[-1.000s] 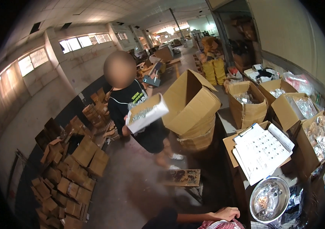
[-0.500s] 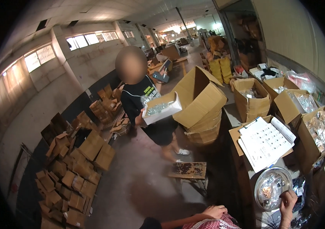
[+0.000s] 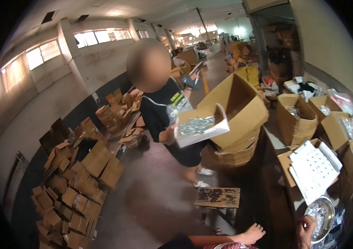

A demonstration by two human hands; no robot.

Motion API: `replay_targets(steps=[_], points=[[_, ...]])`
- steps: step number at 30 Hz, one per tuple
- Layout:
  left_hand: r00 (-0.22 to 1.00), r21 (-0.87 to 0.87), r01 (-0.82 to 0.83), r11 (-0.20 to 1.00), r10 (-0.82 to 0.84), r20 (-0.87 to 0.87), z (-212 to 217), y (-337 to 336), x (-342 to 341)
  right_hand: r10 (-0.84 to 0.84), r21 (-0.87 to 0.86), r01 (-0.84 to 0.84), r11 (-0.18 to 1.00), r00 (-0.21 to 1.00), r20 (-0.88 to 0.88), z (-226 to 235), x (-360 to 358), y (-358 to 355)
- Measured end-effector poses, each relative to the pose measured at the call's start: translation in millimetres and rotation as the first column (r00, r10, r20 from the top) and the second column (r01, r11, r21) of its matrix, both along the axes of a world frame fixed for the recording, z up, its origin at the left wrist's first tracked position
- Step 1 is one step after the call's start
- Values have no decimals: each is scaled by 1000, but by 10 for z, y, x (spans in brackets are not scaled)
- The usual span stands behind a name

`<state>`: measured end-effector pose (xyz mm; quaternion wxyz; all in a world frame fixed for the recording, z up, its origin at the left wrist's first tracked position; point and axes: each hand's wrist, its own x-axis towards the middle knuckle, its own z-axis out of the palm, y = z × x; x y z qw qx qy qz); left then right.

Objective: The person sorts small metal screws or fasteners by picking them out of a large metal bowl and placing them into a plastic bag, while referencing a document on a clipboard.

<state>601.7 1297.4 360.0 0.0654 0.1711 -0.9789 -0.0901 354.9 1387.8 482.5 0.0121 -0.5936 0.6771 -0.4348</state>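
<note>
My left hand [image 3: 252, 234] reaches out past my lap, fingers stretched and holding nothing. At the lower right, my right hand [image 3: 307, 227] is at the near left rim of a round metal bowl [image 3: 332, 212], its fingers curled; whatever they may hold is hidden. Clear bags of small shiny parts lie in the bowl. In front of me a co-worker [image 3: 155, 108] in a black shirt carries a shallow white cardboard box [image 3: 204, 137] against one arm. Many small silvery metal pieces [image 3: 197, 125] lie inside it. The box is apart from both my hands.
A worn wooden stool [image 3: 218, 196] stands between us. Behind the box is a big open carton [image 3: 236, 112]. A clipboard with papers [image 3: 314, 170] rests on a carton at right, near cartons of bagged parts [image 3: 296, 118]. Flattened cartons [image 3: 81, 186] heap up at left.
The co-worker and the white box have come nearer. My left hand has lifted and stretched out from my lap. My right hand has shifted to the bowl's left side, and the view has turned.
</note>
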Motion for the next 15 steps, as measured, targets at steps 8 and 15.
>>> replay_targets(steps=[8, 15], points=[[764, 334, -580, 743, 354, 540, -320, -1030, 2307, 561, 155, -540, 827, 810, -169, 292, 1601, -2047], [508, 246, -741, 625, 283, 813, -696, -1110, 3669, 636, 357, -544, 759, 735, -233, 24, 1678, -3076]])
